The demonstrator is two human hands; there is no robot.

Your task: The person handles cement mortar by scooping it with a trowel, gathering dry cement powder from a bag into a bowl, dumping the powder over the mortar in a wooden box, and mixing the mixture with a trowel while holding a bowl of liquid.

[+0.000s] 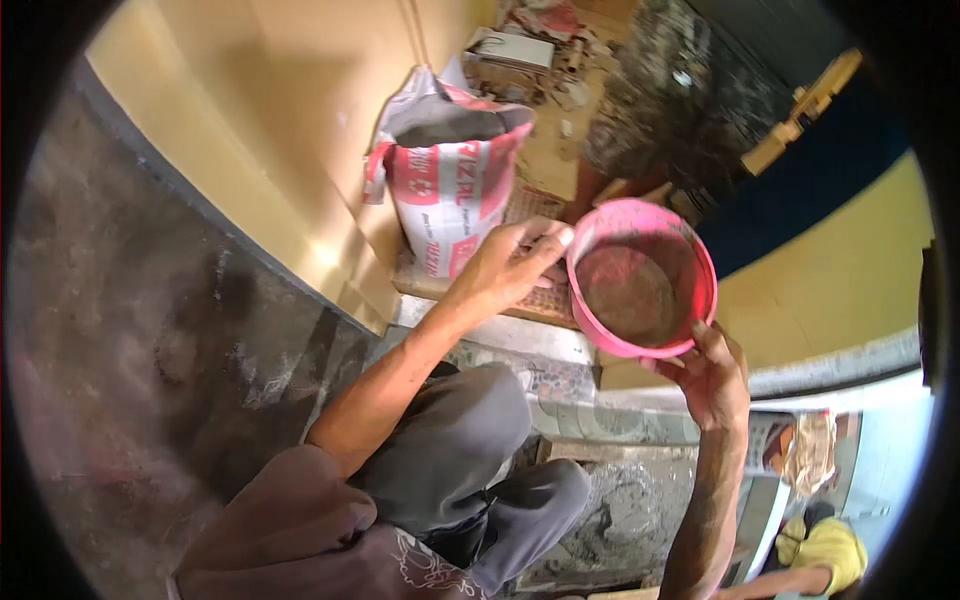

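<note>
A round pink plastic bowl [602,330] is held up in front of me, its mouth tilted towards me. Greyish-brown matter coats its inside; whether this is residue or a shallow load I cannot tell. My left hand [515,265] grips the rim on the left, thumb on the edge and fingers partly hidden behind the wall. At the lower right, my right hand [715,378] pinches the rim with the thumb up and fingers underneath. Just beyond my left hand stands an open red-and-white sack [440,195] marked RIZAL, with grey powder inside.
Wet grey mortar [630,515] lies in a shallow wood-edged area beside my knees. A raised sill [545,338] crosses in front. Behind are a white-topped box [510,50] and crumpled plastic sheeting [650,100]. Another person in yellow [825,555] is at lower right.
</note>
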